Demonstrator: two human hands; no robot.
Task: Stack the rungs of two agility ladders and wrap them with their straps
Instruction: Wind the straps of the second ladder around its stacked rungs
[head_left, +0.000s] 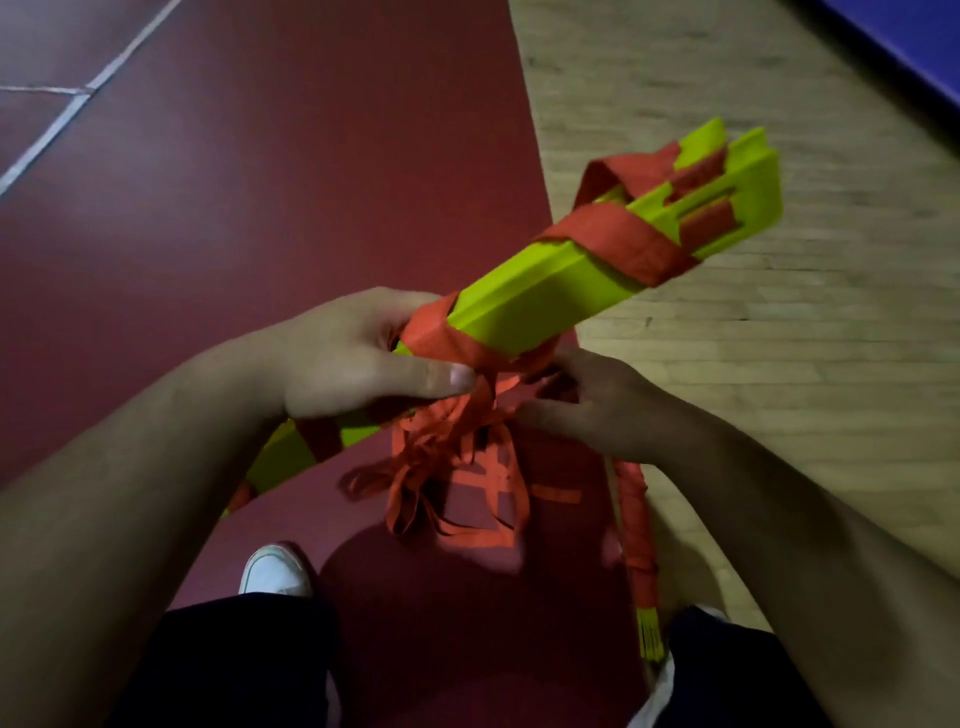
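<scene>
A stack of lime-green ladder rungs (545, 293) slants from lower left to upper right in front of me, bound by orange strap (618, 244) near its far end and again at its middle. My left hand (353, 358) grips the stack at the middle wrap, thumb lying along the strap. My right hand (597, 405) is just right of it under the stack, fingers curled into the strap. Loose orange strap loops (457, 488) hang below both hands. A second bundle (639, 551), wrapped in orange with green rung ends showing, lies on the floor beneath my right forearm.
The floor under me is dark red (260, 182) with a white line (62, 119) at upper left. Light wooden flooring (753, 338) lies to the right, and a blue surface (909, 47) fills the top right corner. My white shoe (275, 571) and dark trousers show below.
</scene>
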